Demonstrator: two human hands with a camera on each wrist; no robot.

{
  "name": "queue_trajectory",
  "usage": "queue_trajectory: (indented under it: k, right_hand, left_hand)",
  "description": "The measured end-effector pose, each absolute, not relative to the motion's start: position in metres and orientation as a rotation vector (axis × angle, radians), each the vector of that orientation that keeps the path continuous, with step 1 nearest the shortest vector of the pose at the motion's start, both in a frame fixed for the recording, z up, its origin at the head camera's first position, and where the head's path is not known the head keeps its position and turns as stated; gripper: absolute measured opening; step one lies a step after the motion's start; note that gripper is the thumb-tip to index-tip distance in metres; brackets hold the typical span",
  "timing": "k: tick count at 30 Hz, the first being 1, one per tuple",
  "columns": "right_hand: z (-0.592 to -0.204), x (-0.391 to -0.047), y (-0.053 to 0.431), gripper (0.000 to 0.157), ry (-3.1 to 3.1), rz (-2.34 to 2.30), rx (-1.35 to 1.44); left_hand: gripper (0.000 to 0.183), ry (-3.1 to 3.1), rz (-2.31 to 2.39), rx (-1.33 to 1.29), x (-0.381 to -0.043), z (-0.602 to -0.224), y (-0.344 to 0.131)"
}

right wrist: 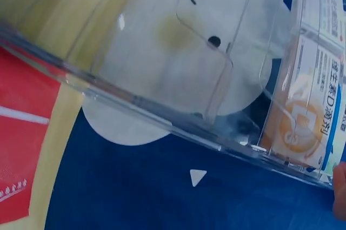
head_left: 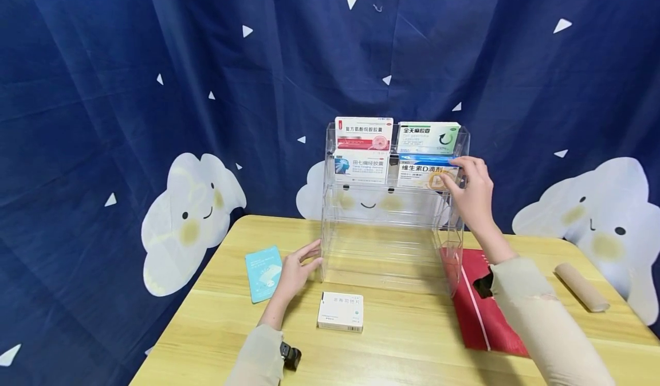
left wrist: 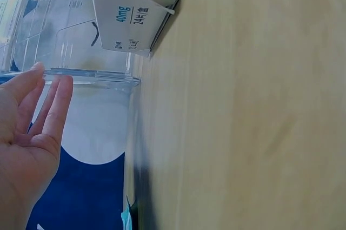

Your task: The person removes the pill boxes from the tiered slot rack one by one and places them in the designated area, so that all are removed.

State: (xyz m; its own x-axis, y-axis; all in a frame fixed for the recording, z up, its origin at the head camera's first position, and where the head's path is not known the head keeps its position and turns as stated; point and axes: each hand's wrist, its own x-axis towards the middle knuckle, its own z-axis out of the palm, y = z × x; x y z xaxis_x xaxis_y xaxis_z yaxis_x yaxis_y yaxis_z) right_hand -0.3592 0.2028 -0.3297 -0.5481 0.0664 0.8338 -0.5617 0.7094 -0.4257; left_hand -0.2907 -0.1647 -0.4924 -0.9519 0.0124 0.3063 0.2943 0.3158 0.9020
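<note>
A clear acrylic tiered rack stands on the table. My right hand is at its second tier, thumb on the front and fingers at the top edge of a vitamin D drops box, white with blue and orange; that box sits in the right-hand slot. In the right wrist view only a fingertip shows beside the vitamin D drops box. My left hand, fingers extended, touches the rack's left side edge. Close by on the table lies a white medicine box, marked 40mg in the left wrist view.
Other rack slots hold a red-and-white capsule box, a green-and-white box and a white box with a blue head picture. A light-blue packet lies left, a red sheet and a cardboard tube right.
</note>
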Motion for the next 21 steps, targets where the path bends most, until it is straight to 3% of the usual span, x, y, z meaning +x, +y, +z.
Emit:
queue_trajectory:
  k: [21]
  right_hand:
    - [-0.320,-0.374,0.195,0.042,-2.287,0.374,0.383]
  left_hand:
    - [0.047,-2.339,-1.674,-0.313,-0.290,-0.493,-0.165]
